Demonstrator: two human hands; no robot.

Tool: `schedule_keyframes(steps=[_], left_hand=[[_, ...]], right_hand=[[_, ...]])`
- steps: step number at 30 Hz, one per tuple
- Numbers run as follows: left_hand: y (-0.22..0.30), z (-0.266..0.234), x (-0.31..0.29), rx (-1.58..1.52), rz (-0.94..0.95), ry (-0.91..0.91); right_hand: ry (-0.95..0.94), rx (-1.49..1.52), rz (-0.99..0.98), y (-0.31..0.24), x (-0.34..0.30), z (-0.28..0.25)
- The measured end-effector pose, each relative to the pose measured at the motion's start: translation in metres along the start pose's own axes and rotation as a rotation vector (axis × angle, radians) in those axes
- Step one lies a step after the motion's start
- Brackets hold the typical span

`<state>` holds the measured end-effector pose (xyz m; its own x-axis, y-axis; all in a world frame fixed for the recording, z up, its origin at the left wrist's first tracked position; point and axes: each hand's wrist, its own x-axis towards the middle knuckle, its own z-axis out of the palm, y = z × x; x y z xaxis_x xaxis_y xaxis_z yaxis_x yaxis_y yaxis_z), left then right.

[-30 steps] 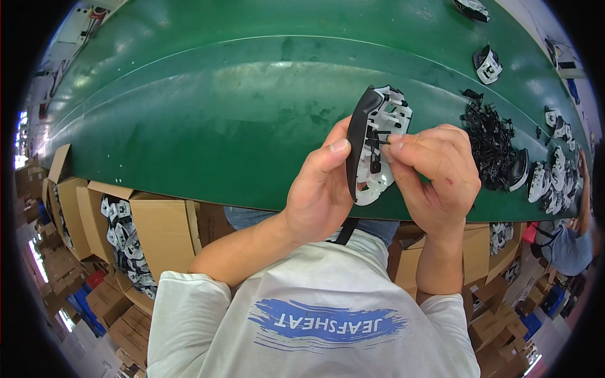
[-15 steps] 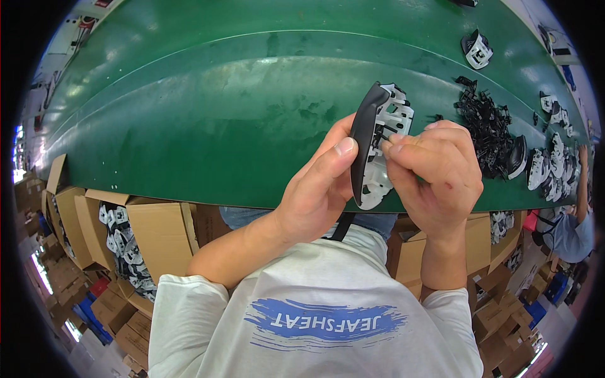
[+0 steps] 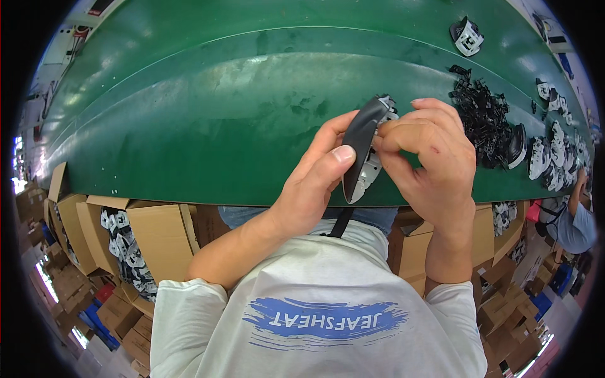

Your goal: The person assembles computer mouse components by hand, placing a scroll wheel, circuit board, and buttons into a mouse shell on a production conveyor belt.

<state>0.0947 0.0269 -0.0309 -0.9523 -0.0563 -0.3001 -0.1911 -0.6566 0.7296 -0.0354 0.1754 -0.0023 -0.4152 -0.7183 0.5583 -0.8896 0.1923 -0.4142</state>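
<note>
Above the near edge of the table, my left hand (image 3: 309, 183) grips a curved plastic housing (image 3: 362, 137), its thumb on the smooth black outer shell. The housing stands on edge, tilted, with its white inner side toward the right. At that inner side, the thumb and forefinger of my right hand (image 3: 435, 148) are pinched together, touching or very near it. Whatever lies between those fingertips is hidden. To the right of this hand is a heap of small black plastic parts (image 3: 480, 116), with a similar black-and-white housing (image 3: 517, 146) beside it.
Another housing (image 3: 467, 39) lies farther back on the green table (image 3: 208, 126). Several more housings (image 3: 553, 157) are piled at the far right, near a co-worker (image 3: 576, 223). Open cardboard boxes (image 3: 161, 236) with white-and-black parts stand below the table edge on both sides.
The housing has turned so its black shell faces me more and its white inside shows less. My right hand has shifted slightly up and left, still pinching at the inner side.
</note>
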Motion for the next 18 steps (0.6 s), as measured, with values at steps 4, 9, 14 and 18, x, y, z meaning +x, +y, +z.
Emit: schedule_keyframes(steps=[4,9,14,18], left_hand=[[-0.003,0.001,0.000,-0.013,0.013,0.018],[-0.005,-0.002,0.001,-0.265,-0.062,-0.032],[-0.002,-0.007,0.005,-0.358,-0.105,-0.140],[-0.001,-0.006,0.005,-0.214,-0.141,-0.165]], right_hand=[[0.032,0.003,0.027,-0.004,-0.005,0.002],[0.028,0.038,0.095,-0.007,-0.009,-0.002],[0.206,0.155,0.240,-0.006,-0.017,-0.010],[0.141,0.367,0.437,-0.006,-0.022,0.005]])
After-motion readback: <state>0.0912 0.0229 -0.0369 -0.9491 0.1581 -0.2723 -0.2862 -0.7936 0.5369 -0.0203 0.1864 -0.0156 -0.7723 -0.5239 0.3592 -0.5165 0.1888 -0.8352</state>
